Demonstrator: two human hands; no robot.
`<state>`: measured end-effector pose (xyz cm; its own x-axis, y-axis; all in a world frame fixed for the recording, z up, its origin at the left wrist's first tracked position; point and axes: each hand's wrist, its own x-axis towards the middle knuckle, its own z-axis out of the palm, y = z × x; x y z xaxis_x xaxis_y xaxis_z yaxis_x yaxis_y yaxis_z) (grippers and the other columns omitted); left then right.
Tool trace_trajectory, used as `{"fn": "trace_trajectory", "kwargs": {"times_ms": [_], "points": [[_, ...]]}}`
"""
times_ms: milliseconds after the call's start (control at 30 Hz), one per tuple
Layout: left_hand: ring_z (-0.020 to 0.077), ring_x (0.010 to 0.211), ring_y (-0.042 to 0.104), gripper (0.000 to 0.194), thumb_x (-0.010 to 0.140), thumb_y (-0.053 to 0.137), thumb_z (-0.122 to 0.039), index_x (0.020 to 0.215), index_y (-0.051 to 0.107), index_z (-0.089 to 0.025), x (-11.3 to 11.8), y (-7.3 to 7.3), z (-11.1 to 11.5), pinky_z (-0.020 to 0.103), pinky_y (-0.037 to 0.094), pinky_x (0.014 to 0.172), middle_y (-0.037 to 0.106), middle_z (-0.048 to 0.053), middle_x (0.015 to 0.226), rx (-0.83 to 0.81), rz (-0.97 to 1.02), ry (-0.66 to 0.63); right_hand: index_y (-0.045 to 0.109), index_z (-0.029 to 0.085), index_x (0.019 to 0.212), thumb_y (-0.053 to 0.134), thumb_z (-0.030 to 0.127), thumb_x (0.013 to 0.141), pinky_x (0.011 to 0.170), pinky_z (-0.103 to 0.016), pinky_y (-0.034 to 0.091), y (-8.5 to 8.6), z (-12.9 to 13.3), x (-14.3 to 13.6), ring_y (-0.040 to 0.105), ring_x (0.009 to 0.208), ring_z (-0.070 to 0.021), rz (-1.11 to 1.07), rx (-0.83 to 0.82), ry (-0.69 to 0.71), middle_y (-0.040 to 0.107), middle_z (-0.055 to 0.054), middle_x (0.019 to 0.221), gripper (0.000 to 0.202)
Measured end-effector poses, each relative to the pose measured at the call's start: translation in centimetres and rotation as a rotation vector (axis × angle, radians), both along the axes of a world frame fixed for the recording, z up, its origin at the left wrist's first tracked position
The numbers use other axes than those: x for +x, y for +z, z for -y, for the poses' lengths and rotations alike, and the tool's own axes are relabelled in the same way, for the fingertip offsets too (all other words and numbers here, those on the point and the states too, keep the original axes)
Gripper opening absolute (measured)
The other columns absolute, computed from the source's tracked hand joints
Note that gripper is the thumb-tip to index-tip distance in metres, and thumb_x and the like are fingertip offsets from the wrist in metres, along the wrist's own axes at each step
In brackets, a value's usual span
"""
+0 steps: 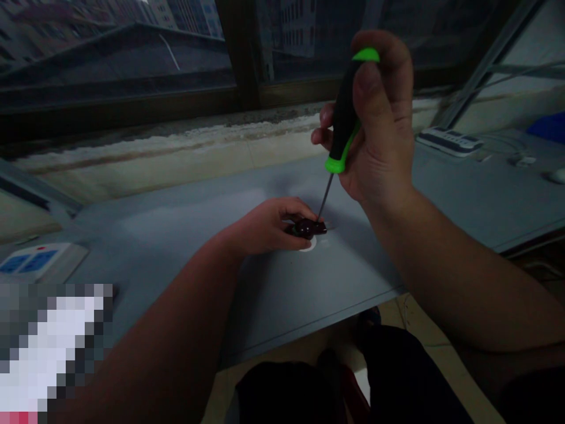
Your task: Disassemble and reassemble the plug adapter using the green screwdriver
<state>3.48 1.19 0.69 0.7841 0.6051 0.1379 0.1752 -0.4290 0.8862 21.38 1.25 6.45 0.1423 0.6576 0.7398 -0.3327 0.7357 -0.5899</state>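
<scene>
1. Workpiece: small, glossy, dark-maroon rounded object (305, 228), material uncertain, on the flat grey tabletop (176, 215); taken as the clock's hub below.
2. Left hand (276, 227): yours, at 9 o'clock, thumb and fingers gripping the object from either side.
3. Right hand (382, 126): yours, at 1 o'clock, curled around the tool's handle, thumb along it, forefinger over the cap.
4. Tool: screwdriver with a black-and-bright-green handle (346, 109) and thin metal shaft, slanting from the object towards 1 o'clock. Its tip appears to meet the object's upper edge; you cannot tell from here whether it is seated.
5. Underlay: white, thin, rounded piece (308, 246), partly visible at 6 o'clock, just beside the object.
6. Handling note, a judgement: line the shaft up with whatever the tip engages, press lightly before you turn, and brace the object firmly against the tabletop. Hold your left fingertips clear of the tip; a slip on that glossy curve could reach them. The dim light calls for a close look.
7. Containers: you can make out none, so no contents are listed.
8. Surroundings: white socket block with blue panels (42, 260), 9 o'clock; white-and-grey power strip (450, 142), 2 o'clock; blue item (548, 128), 2 o'clock, farther off, contents or purpose unclear.
</scene>
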Motion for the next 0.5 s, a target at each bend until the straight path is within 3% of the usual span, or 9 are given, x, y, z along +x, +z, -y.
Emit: {"fn": "trace_trajectory", "kwargs": {"times_ms": [100, 200, 300, 400, 500], "points": [[0.0192, 0.101, 0.070, 0.033, 0.070, 0.086, -0.019, 0.101, 0.076, -0.019, 0.0, 0.0, 0.0, 0.035, 0.056, 0.093, 0.072, 0.006, 0.109, -0.005, -0.004, 0.009, 0.058, 0.040, 0.104, 0.075, 0.050, 0.082, 0.060, -0.032, 0.048, 0.3, 0.8, -0.6, 0.046, 0.067, -0.0169, -0.077, -0.044, -0.090, 0.053, 0.004, 0.081, 0.029], [0.0193, 0.102, 0.070, 0.032, 0.070, 0.086, -0.018, 0.101, 0.076, -0.019, 0.0, 0.0, 0.0, 0.035, 0.056, 0.093, 0.072, 0.007, 0.110, 0.001, -0.009, 0.009, 0.058, 0.042, 0.109, 0.071, 0.061, 0.085, 0.063, -0.034, 0.046, -0.1, 0.1, -0.2, 0.051, 0.077, -0.0175, -0.061, -0.005, -0.154, 0.062, 0.004, 0.096, 0.034], [0.0196, 0.101, 0.070, 0.033, 0.071, 0.086, -0.019, 0.102, 0.076, -0.018, -0.1, -0.3, -0.1, 0.036, 0.055, 0.093, 0.071, 0.007, 0.109, 0.020, -0.006, -0.005, 0.063, 0.045, 0.104, 0.074, 0.065, 0.077, 0.059, -0.034, 0.043, -0.5, -1.5, 0.7, 0.053, 0.077, -0.0167, 0.022, 0.099, -0.013, 0.064, 0.005, 0.088, 0.035], [0.0196, 0.100, 0.070, 0.034, 0.070, 0.086, -0.020, 0.103, 0.076, -0.018, -0.1, -0.5, -0.3, 0.036, 0.055, 0.094, 0.072, 0.007, 0.108, 0.030, 0.006, -0.011, 0.063, 0.042, 0.102, 0.061, 0.059, 0.086, 0.051, -0.035, 0.038, -0.3, -1.4, 0.9, 0.050, 0.061, -0.0178, -0.040, 0.121, 0.087, 0.065, 0.005, 0.074, 0.023], [0.0196, 0.099, 0.070, 0.034, 0.070, 0.086, -0.020, 0.102, 0.076, -0.018, 0.0, -0.5, -0.3, 0.036, 0.055, 0.095, 0.072, 0.007, 0.108, 0.013, 0.000, -0.003, 0.058, 0.037, 0.103, 0.062, 0.053, 0.089, 0.047, -0.032, 0.038, 0.5, 0.8, 0.5, 0.052, 0.059, -0.0183, -0.056, -0.026, 0.123, 0.064, 0.004, 0.075, 0.021]]}}
